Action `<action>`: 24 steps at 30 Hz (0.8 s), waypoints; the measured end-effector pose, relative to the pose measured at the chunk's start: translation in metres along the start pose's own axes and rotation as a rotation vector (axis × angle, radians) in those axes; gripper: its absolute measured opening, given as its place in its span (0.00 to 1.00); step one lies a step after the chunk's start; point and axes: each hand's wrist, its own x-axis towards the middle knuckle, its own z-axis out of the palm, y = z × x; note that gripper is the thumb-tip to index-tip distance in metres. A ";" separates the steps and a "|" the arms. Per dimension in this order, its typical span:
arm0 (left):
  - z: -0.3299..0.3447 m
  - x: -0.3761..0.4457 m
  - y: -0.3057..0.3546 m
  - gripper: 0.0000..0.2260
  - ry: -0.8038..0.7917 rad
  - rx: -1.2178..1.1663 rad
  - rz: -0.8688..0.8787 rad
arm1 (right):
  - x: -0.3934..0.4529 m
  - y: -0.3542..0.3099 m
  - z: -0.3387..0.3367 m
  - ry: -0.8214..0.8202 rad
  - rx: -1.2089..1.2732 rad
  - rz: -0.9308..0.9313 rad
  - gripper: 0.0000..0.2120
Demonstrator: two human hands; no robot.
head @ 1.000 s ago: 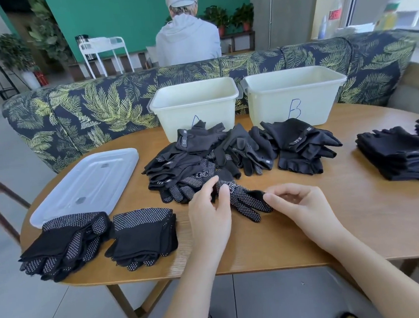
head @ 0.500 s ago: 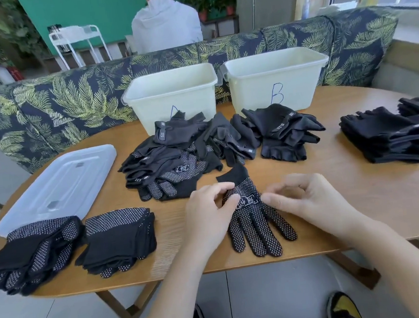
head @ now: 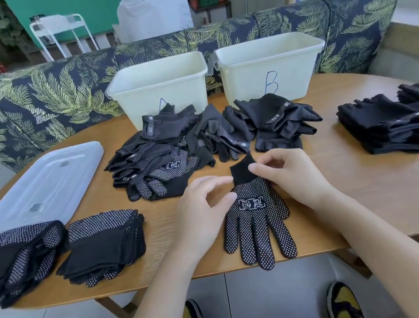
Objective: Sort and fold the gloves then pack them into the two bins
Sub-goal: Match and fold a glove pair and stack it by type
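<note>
Right fingers point(head: 255, 168) pinching dotted glove point(head: 254, 220) cuff, left fingers point(head: 227, 197) (curled) touching palm

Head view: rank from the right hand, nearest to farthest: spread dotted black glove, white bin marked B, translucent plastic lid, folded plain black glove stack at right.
1. Spread dotted black glove: under the right hand, which pinches its cuff.
2. White bin marked B: beyond the hand, at the back.
3. Folded plain black glove stack: far right.
4. Translucent plastic lid: far left.

Items 2 and 3 are close to call.
</note>
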 end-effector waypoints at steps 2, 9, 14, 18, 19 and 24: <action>0.000 -0.001 0.001 0.12 0.044 -0.081 0.008 | -0.003 -0.001 -0.001 0.027 0.101 -0.011 0.06; 0.004 -0.006 0.006 0.12 0.033 -0.210 0.072 | -0.012 -0.007 -0.003 0.026 0.273 -0.014 0.06; 0.005 -0.002 0.010 0.11 -0.060 -0.253 -0.018 | -0.014 -0.009 -0.008 -0.049 0.331 -0.010 0.05; 0.002 -0.001 0.021 0.10 -0.140 -0.553 -0.079 | -0.015 -0.011 -0.011 -0.102 0.377 -0.016 0.07; 0.002 -0.001 0.023 0.10 -0.134 -0.577 -0.078 | -0.015 -0.013 -0.011 -0.102 0.394 -0.014 0.08; 0.009 0.002 0.028 0.10 0.016 -0.472 -0.042 | -0.015 -0.016 -0.014 -0.028 0.474 -0.011 0.11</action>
